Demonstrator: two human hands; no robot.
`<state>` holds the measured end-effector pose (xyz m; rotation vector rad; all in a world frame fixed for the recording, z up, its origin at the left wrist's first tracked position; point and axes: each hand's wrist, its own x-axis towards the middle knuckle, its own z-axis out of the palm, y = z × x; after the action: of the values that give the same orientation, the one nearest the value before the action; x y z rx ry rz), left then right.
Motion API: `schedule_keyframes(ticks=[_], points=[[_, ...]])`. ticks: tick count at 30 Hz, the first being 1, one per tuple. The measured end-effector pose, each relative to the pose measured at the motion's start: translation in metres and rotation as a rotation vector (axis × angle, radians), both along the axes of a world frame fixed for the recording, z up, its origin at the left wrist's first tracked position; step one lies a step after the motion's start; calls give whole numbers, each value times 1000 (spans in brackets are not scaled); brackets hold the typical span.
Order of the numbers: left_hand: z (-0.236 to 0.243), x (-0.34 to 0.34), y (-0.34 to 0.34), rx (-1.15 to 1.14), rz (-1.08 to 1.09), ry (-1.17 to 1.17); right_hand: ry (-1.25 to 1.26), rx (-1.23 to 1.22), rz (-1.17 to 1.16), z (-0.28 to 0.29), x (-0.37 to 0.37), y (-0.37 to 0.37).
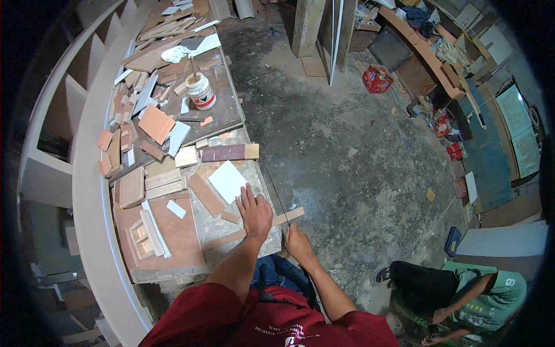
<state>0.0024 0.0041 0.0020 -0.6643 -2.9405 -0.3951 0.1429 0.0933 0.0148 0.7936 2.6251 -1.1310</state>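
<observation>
My left hand [256, 215] lies flat with its fingers stretched out, pressing down on the bench beside a white square panel [228, 182]. Under its palm runs a narrow light wood strip [225, 239], whose end juts past the bench's right edge. My right hand [299, 244] is closed around the handle of a handsaw; most of the handle is hidden in the fist. The saw's thin dark blade [275, 194] points away from me and crosses the strip just outside the bench edge. A brown wood piece [207, 195] and a small offcut [230, 217] lie left of my left hand.
A purple-brown block [222, 152] and a white glue tub [200, 92] with a stick stand farther up the bench. Scrap wood [156, 124] covers its left side. A curved shelf unit [87, 173] borders it. At lower right a person [462, 298] crouches on the floor.
</observation>
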Motion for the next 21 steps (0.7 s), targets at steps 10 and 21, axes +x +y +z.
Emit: schedule_keyframes(ticks=[10, 21], points=[[-1, 3, 7, 7, 5, -14, 85, -1, -29, -2, -1, 4], [0, 0, 3, 0, 0, 6, 193, 19, -43, -12, 17, -3]])
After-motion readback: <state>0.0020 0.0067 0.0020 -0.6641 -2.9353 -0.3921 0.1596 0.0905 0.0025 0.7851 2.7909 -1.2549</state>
